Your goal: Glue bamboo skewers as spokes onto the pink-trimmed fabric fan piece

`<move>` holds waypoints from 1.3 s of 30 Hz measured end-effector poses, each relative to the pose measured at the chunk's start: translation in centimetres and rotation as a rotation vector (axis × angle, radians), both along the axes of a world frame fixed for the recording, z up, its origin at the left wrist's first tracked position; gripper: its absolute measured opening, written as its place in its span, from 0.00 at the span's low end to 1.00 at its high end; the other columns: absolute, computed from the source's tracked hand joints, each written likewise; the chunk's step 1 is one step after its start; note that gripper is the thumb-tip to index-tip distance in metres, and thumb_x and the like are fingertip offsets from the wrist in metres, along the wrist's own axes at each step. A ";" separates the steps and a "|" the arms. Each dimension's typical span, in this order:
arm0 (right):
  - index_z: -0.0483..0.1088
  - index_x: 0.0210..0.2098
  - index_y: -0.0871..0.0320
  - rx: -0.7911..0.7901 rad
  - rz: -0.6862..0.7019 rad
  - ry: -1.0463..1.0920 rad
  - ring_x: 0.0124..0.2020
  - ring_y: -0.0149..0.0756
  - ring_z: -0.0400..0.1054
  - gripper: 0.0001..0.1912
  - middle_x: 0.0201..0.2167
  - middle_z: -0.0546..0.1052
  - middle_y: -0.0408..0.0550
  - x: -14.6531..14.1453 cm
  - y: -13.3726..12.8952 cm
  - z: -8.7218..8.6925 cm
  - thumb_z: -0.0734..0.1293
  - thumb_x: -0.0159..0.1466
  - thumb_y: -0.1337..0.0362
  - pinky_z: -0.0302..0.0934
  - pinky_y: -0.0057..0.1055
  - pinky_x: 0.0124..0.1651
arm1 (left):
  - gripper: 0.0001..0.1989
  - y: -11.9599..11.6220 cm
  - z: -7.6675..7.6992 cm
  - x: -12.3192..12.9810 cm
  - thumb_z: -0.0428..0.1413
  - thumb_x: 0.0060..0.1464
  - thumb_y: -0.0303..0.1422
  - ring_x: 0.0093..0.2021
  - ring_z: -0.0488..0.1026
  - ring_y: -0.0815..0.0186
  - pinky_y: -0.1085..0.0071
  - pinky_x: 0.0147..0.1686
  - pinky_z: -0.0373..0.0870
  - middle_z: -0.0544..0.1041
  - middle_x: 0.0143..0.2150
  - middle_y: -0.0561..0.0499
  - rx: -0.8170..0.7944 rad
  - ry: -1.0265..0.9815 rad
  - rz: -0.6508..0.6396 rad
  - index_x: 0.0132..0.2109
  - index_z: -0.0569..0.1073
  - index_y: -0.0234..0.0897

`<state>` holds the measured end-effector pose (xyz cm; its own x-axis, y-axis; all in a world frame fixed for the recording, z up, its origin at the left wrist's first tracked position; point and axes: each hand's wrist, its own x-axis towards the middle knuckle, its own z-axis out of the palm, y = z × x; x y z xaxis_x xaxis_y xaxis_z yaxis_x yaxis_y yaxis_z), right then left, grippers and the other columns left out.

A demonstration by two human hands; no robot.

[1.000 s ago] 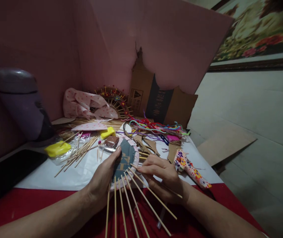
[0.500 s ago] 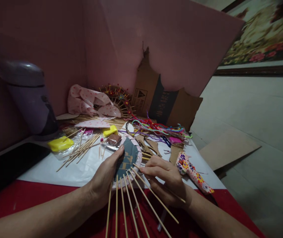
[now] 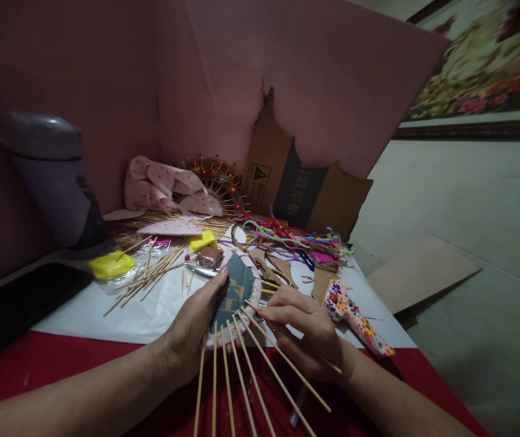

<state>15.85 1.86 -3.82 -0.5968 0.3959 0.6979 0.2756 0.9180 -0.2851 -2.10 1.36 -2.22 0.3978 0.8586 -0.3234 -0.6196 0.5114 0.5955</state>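
Note:
My left hand [image 3: 191,328] grips the left side of a cardboard piece [image 3: 233,291], dark blue-grey on its face with a pale fabric rim. Several thin wooden sticks [image 3: 244,376] fan out from its lower edge toward me. At the piece's right edge my right hand [image 3: 303,331] pinches the top of one wooden stick [image 3: 282,352] between thumb and fingertips. Another stick passes under that hand, its end showing near the wrist. The fingers of my left hand behind the cardboard are mostly hidden.
Loose sticks [image 3: 155,273], yellow clay [image 3: 112,264], coloured pipe cleaners [image 3: 287,230] and a flowered glue gun-shaped object [image 3: 358,318] lie around. A purple tumbler [image 3: 54,188] and a black phone-like slab [image 3: 27,303] are at left. Cut cardboard [image 3: 305,182] leans at the back.
Both hands keep their places and holds. The lower end of the stick at my right hand has shifted very slightly right and down.

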 end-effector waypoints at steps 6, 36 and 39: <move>0.68 0.43 0.61 0.014 -0.006 0.005 0.31 0.36 0.66 0.14 0.31 0.72 0.52 -0.1 0.0 0.1 0.61 0.58 0.75 0.65 0.36 0.32 | 0.16 0.0 -0.1 -0.1 0.50 0.55 0.36 0.18 0.71 0.68 0.74 0.17 0.68 0.75 0.21 0.46 0.016 -0.002 -0.027 0.33 0.76 0.27; 0.68 0.42 0.60 0.040 -0.002 -0.003 0.32 0.35 0.66 0.11 0.31 0.72 0.51 0.3 0.4 -0.2 0.62 0.59 0.73 0.65 0.35 0.33 | 0.15 0.4 -0.3 0.0 0.47 0.57 0.35 0.18 0.72 0.64 0.71 0.16 0.71 0.76 0.23 0.45 0.061 0.058 0.007 0.41 0.74 0.28; 0.68 0.42 0.61 0.037 0.009 0.001 0.32 0.35 0.66 0.11 0.31 0.72 0.51 0.3 0.5 -0.2 0.62 0.59 0.73 0.65 0.35 0.34 | 0.15 0.5 -0.5 -0.1 0.47 0.57 0.35 0.16 0.71 0.66 0.73 0.14 0.68 0.76 0.23 0.46 0.075 0.067 0.011 0.42 0.73 0.29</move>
